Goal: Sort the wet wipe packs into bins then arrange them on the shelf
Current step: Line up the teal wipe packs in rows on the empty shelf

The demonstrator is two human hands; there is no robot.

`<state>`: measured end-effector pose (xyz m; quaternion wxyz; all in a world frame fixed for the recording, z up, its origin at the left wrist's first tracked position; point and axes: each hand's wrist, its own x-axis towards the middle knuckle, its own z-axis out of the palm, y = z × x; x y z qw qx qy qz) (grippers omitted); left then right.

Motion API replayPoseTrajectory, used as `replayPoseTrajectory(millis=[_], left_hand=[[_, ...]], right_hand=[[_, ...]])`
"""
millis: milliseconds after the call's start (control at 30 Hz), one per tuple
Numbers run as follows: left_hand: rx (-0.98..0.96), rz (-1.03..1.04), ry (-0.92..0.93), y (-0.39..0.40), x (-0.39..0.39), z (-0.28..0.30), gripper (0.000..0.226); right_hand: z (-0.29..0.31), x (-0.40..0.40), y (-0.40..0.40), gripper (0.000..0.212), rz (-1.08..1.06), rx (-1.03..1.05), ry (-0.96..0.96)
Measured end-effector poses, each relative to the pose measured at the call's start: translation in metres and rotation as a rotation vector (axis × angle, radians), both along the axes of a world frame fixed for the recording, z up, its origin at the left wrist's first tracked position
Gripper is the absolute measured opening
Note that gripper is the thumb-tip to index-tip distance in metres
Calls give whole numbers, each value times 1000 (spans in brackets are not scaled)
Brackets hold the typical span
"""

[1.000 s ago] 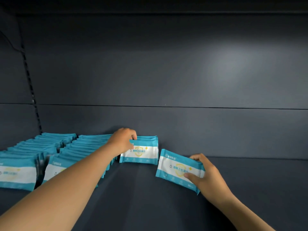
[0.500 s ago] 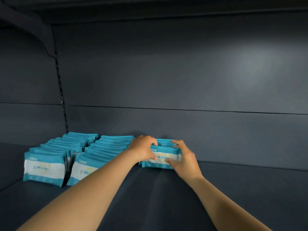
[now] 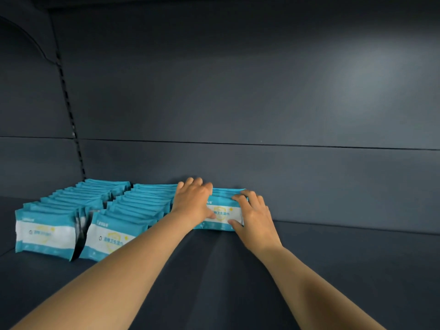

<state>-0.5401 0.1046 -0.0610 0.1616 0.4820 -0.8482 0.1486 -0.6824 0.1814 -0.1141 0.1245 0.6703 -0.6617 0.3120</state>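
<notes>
Teal-and-white wet wipe packs stand upright in rows on the dark shelf (image 3: 214, 287). A short third row (image 3: 222, 213) stands against the back wall, right of the others. My left hand (image 3: 192, 201) lies over the top left of this row, its fingers reaching over the packs and its thumb on the front face. My right hand (image 3: 256, 216) grips the right end of the front pack, fingers curled over its top edge and thumb at its lower front. The packs behind the front one are mostly hidden by my hands.
Two long rows of packs, the left row (image 3: 45, 232) and the second row (image 3: 112, 238), fill the shelf's left side. A slotted upright strip (image 3: 69, 110) runs up the back wall (image 3: 262, 103) at the left. Bare shelf extends to the right and in front.
My right hand carried a loose pack from the shelf's middle to the back and set it at the front of the third row. Both hands now hold that row.
</notes>
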Motion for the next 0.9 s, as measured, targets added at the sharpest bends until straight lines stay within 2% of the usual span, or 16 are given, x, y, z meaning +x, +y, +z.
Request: replayPoseTrajectory(millis=[267,500,733,900], left_hand=[[-17,9,20,20,8,0,61],[82,-109,42,75,53,15,60],[155,-230,141,169,134,14,58],[231,-312,245,241,209,-13,55]], right_hand=[[6,3,16,66,-47,9,18],[19,22,90,60,-110,9,23],[20,97,193,55,-133,-59,12],[-9,175,269,50,-124,-71,-30]])
